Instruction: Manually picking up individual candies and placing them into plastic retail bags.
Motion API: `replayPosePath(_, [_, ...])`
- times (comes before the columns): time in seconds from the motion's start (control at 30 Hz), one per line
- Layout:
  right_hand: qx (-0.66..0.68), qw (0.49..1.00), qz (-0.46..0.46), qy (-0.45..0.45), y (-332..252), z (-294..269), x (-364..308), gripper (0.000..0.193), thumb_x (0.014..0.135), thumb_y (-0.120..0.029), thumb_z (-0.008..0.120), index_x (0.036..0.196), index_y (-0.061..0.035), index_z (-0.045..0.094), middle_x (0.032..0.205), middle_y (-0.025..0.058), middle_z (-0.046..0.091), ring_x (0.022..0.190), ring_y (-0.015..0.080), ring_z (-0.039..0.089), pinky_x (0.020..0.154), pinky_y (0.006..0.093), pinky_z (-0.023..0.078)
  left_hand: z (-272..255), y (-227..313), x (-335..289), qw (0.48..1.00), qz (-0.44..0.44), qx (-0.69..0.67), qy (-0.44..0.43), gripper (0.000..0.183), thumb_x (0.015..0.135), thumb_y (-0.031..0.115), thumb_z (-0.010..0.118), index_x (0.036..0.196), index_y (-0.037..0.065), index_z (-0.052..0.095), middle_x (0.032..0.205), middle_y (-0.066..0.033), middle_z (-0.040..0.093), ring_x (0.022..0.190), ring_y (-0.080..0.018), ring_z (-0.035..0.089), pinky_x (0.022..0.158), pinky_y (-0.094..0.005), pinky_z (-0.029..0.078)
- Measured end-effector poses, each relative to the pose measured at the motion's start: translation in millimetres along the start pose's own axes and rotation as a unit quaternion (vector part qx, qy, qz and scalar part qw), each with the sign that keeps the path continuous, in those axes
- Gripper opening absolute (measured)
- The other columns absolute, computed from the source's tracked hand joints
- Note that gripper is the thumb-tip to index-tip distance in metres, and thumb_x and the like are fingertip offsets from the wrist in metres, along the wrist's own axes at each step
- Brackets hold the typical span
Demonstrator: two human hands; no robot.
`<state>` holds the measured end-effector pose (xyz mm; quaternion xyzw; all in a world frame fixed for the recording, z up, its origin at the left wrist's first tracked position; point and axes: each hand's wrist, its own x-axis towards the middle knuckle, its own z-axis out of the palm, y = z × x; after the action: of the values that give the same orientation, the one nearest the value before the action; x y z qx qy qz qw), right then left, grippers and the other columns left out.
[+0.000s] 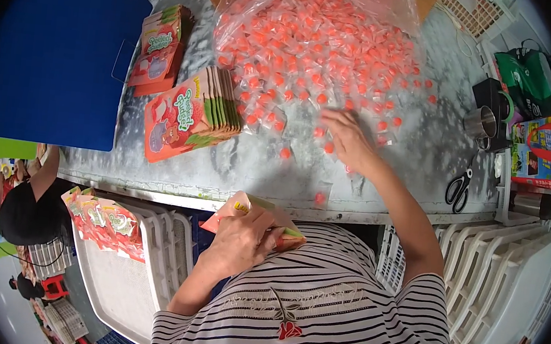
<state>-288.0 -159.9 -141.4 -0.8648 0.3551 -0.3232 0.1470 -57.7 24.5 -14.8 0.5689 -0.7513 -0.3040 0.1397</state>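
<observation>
While the left hand (243, 240) has its fingers closed on the pink pouch (273, 214) beside the worktop (255, 175), the right hand's (350, 143) blurred fingers lie near wrapped red pieces (320, 50); whether they hold any, I cannot tell. A steady pouch and light touch should serve best.

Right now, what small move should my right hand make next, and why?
Probably close your right hand on a few red packets: it is at the near side of their spread, while your left hand holds a pouch close to your body. Blur hides whether it already grips any.
</observation>
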Motion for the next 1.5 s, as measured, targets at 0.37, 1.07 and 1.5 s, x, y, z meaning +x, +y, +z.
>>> replayPosePath(0.37, [0.162, 0.947, 0.257, 0.105, 4, -52, -49, 0.024, 0.097, -0.007, 0.047, 0.115, -0.0001, 0.060, 0.104, 0.0090, 0.068, 0.094, 0.0142, 0.062, 0.082, 0.0256, 0.047, 0, -11, -9, 0.999, -0.030, -0.042, 0.013, 0.014, 0.081, 0.010, 0.069, 0.090, 0.002, 0.063, 0.077, -0.0132, 0.063, 0.067, -0.0324, 0.061, 0.066, -0.0381, 0.047])
replayPosePath(1.07, [-0.049, 0.983, 0.090, -0.152, -79, 10, -53, 0.105, 0.061, -0.057, 0.079, 0.145, -0.0116, 0.033, 0.151, 0.0202, 0.019, 0.141, 0.0393, 0.014, 0.114, 0.0579, 0.009, 7, -19, -14, 0.998, -0.034, -0.051, 0.030, 0.016, 0.083, 0.015, 0.069, 0.088, 0.002, 0.063, 0.079, -0.0121, 0.064, 0.064, -0.0313, 0.061, 0.061, -0.0378, 0.048])
replayPosePath(1.5, [-0.072, 0.980, -0.114, -0.149, -92, 53, -20, 0.067, 0.068, -0.033, 0.078, 0.124, -0.0066, 0.055, 0.136, 0.0160, 0.045, 0.132, 0.0360, 0.034, 0.113, 0.0550, 0.021, 10, -25, -19, 0.999, -0.009, -0.040, 0.028, 0.017, 0.086, 0.018, 0.064, 0.091, 0.003, 0.059, 0.084, -0.0114, 0.063, 0.068, -0.0331, 0.063, 0.058, -0.0419, 0.049])
